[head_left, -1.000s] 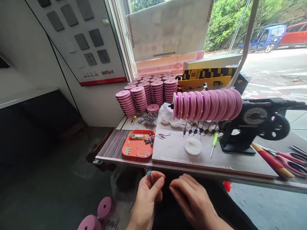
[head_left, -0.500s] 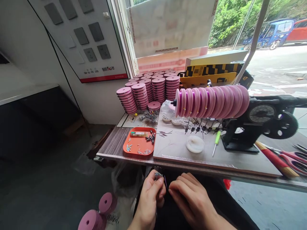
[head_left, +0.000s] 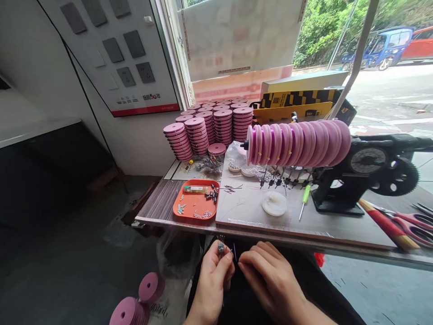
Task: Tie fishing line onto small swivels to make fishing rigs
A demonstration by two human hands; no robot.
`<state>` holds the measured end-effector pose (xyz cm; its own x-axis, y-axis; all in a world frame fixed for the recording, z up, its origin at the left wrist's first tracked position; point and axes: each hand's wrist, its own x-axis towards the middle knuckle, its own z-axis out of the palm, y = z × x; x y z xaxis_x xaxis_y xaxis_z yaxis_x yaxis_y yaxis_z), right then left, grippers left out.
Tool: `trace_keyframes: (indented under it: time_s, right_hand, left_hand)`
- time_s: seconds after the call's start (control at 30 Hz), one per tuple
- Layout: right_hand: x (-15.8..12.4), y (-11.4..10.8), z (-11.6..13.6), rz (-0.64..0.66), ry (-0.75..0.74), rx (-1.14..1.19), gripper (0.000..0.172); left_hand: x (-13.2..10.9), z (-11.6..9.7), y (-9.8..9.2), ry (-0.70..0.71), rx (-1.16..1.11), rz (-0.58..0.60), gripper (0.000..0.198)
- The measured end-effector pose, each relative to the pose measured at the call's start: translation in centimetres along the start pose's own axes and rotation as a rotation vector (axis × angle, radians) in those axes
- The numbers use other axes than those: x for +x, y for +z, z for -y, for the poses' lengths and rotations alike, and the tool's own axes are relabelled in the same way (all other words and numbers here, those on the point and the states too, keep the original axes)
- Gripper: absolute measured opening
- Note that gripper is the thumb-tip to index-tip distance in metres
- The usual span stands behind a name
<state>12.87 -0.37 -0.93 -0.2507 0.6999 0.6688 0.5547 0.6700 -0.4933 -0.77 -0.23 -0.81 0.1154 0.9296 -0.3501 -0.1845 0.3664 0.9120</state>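
Note:
My left hand (head_left: 214, 271) is closed, thumb against forefinger, over a bundle of small grey metal pieces (head_left: 221, 247); thin wire ends stick up from it. Their exact kind is too small to make out. Beside it on the right, my right hand (head_left: 270, 275) is closed in a pinch. A short length of thin purple line (head_left: 235, 252) rises from its fingertips into the gap between the hands. Both hands are over my dark-clothed lap, just below the table's front edge.
On the table (head_left: 155, 203) is an orange tray (head_left: 176, 210) with small parts. A black winding machine (head_left: 338, 196) carries pink spools (head_left: 297, 144). A green screwdriver (head_left: 306, 195), a white disc (head_left: 274, 203) and scissors (head_left: 411, 225) lie nearby. Stacked pink spools (head_left: 196, 135) stand behind.
The metal bundle in my left hand has turned to stand more upright, and its wire ends show more. The purple line has shifted slightly right; my right hand stays nearly still.

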Motion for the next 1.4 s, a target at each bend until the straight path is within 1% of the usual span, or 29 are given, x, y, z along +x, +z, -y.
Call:
trace_keyframes:
  time_s: [0.13, 0.27, 0.4, 0.57, 0.67, 0.77, 0.83, 0.87, 0.97, 1.07, 1.13, 1.17, 1.23, 1.33, 1.4]
  right_hand:
    - [0.2, -0.1, -0.1, -0.011, 0.046, -0.018, 0.020]
    - [0.4, -0.2, -0.3, -0.036, 0.100, -0.028, 0.018]
    - [0.3, -0.1, -0.4, -0.037, 0.113, -0.044, 0.017]
    - [0.2, 0.0, -0.3, -0.036, 0.098, -0.048, 0.018]
    - [0.1, 0.0, -0.3, -0.021, 0.092, -0.052, 0.019]
    - [0.2, -0.1, -0.3, -0.044, 0.063, -0.071, 0.013]
    - [0.3, -0.1, -0.3, -0.059, -0.004, -0.137, 0.012]
    - [0.3, -0.1, -0.3, -0.051, -0.045, -0.180, 0.014]
    - [0.3, 0.0, -0.1, 0.026, -0.152, -0.246, 0.029]
    - [0.3, -0.1, 0.2, 0.058, -0.204, -0.231, 0.032]
    - [0.3, -0.3, 0.3, 0.055, -0.203, -0.212, 0.031]
    - [0.4, -0.5, 0.3, 0.050, -0.192, -0.198, 0.029]
    - [0.5, -0.8, 0.3, 0.018, -0.160, -0.162, 0.025]
    - [0.5, -1.0, 0.3, -0.026, -0.112, -0.127, 0.020]
    - [0.5, -1.0, 0.2, -0.024, -0.097, -0.114, 0.020]
  left_hand:
    - [-0.2, -0.3, 0.2, 0.049, 0.053, -0.011, 0.034]
    - [-0.2, -0.4, -0.1, 0.185, 0.195, 0.003, 0.026]
    - [-0.3, -0.3, -0.4, 0.284, 0.320, -0.018, 0.025]
    - [-0.3, -0.3, -0.4, 0.280, 0.379, -0.092, 0.022]
    - [-0.2, -0.4, -0.4, 0.278, 0.346, -0.083, 0.021]
    - [-0.2, -0.5, -0.4, 0.285, 0.310, -0.083, 0.020]
    - [-0.1, -0.6, -0.4, 0.265, 0.231, -0.077, 0.022]
    - [-0.1, -0.8, -0.4, 0.247, 0.157, -0.069, 0.025]
    - [0.0, -1.6, -0.6, 0.187, -0.186, -0.051, 0.032]
    - [0.2, -3.1, -1.1, 0.143, -0.499, -0.091, 0.033]
    - [0.4, -3.6, -1.5, 0.154, -0.557, -0.131, 0.031]
    - [0.6, -3.6, -1.6, 0.160, -0.529, -0.141, 0.028]
    - [0.7, -3.0, -1.7, 0.118, -0.399, -0.113, 0.027]
    - [0.7, -1.3, -1.3, 0.018, -0.196, -0.036, 0.035]
    - [0.6, -0.5, -0.9, 0.008, -0.117, -0.012, 0.039]
